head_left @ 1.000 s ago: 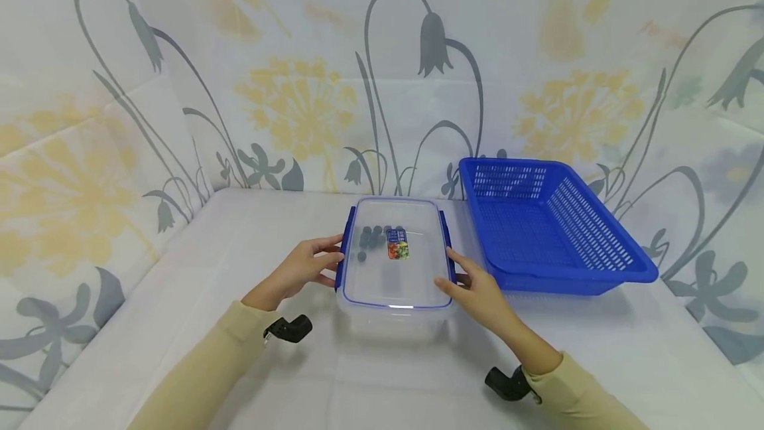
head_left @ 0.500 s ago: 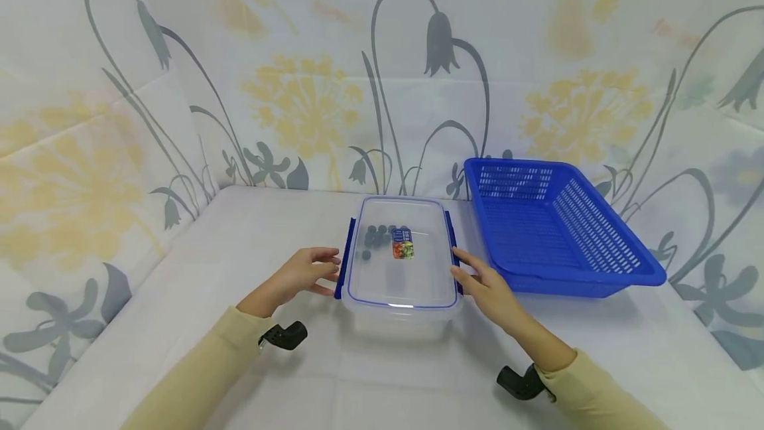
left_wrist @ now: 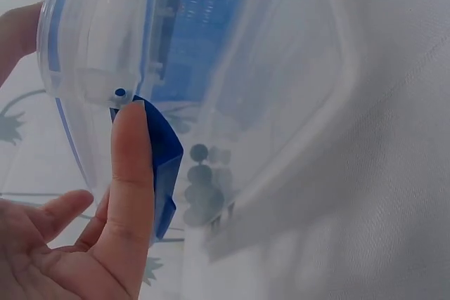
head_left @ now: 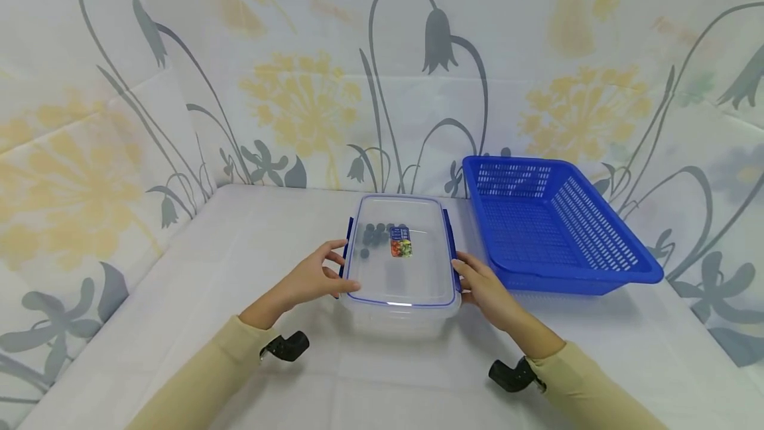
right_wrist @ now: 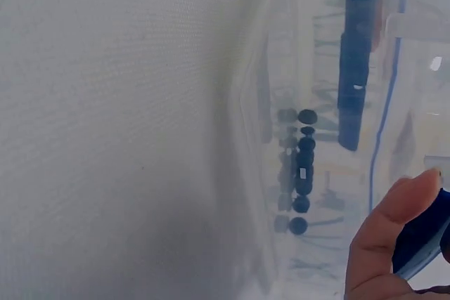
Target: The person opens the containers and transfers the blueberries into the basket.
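I see a clear plastic food box (head_left: 396,318) resting on the white-covered table (head_left: 364,390), left of a blue slotted basket (head_left: 555,281). Through its lid (head_left: 394,281) I make out dark balls (head_left: 374,235) clustered toward the far left. The right hand (head_left: 489,290) pinches the right clip (head_left: 449,231); the left hand (head_left: 310,279) has its thumb at the lid's near-left corner, but whether it grips I cannot tell.

Box (head_left: 400,316) on tbl (head_left: 286,211), balls (head_left: 369,239) inside, basket (head_left: 567,275) R of box
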`<state>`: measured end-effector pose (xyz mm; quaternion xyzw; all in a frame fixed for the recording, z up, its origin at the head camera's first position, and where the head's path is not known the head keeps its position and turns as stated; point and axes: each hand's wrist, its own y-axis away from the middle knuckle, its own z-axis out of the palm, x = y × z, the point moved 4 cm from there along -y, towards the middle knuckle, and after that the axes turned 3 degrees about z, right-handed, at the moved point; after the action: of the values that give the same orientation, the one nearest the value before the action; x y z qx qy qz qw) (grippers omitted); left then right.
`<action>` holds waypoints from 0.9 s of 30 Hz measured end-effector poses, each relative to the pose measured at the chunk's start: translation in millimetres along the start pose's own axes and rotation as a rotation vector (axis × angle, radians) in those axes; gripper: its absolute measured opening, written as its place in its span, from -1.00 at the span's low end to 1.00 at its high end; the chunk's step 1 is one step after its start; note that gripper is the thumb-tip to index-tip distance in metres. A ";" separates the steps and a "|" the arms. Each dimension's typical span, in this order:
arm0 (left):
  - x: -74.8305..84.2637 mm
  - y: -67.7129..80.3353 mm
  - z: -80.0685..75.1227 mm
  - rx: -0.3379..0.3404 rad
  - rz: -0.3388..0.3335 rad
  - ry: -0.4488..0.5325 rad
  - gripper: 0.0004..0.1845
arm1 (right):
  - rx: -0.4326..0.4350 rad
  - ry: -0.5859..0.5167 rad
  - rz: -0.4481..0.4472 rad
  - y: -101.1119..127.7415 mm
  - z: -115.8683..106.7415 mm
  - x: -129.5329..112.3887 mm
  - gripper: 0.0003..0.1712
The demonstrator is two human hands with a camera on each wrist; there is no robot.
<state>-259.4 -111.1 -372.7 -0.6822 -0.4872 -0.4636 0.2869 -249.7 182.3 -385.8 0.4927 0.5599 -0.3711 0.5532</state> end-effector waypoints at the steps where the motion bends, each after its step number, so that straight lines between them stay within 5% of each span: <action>1: 0.1 0.0 0.3 -0.003 0.003 -0.005 -0.04 | -0.012 -0.012 -0.005 -0.6 0.4 0.6 -0.34; 17: 0.0 0.9 0.9 -0.026 -0.006 0.031 -0.04 | -0.037 -0.041 -0.013 1.6 -0.5 3.0 -0.58; 27: -1.6 2.5 2.5 0.010 0.027 -0.012 -0.05 | 0.038 0.284 -0.078 5.7 -8.7 -6.5 -0.39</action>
<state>-256.3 -110.6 -375.0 -0.6901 -0.4819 -0.4531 0.2936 -247.0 191.0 -377.7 0.5286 0.6441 -0.3296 0.4439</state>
